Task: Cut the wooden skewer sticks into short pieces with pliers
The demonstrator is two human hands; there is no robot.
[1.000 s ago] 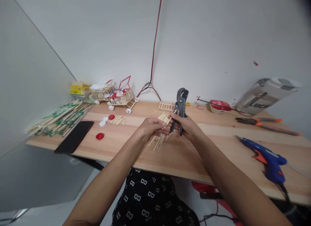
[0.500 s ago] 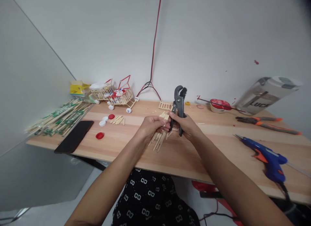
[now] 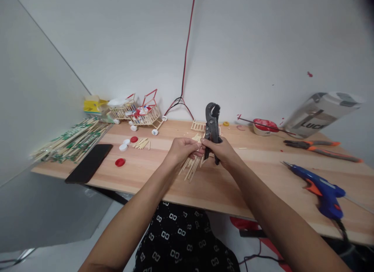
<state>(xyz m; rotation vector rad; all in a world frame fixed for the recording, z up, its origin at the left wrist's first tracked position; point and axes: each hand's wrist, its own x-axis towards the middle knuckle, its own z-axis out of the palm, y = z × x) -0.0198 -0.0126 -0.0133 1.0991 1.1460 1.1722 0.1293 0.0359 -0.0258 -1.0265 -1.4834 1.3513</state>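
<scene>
In my right hand [image 3: 219, 149] is a dark grey pipe cutter [image 3: 212, 122], its curved jaw pointing up and its two handles hanging down below my grip. My left hand [image 3: 185, 148] is closed in a pinch, fingertips meeting my right thumb. A thin pale wooden stick seems to be between the fingertips, mostly hidden by them. Under and beyond the left hand lies a loose pile of wooden sticks [image 3: 191, 170]. Behind the cutter, a small ladder-like stick frame [image 3: 198, 126] rests on the table.
Two stick-built carts [image 3: 147, 115] stand at the back left, near bagged sticks [image 3: 78, 137] and a black phone-like slab [image 3: 89, 163]. Bottle caps [image 3: 120, 162] and short stick pieces [image 3: 142, 143] lie nearby. To the right are a blue glue gun [image 3: 318, 186], pliers [image 3: 321, 146] and a red-stained cup [image 3: 264, 128].
The pipe cutter has turned from leaning right to nearly upright and shifted slightly left. My left hand has barely moved.
</scene>
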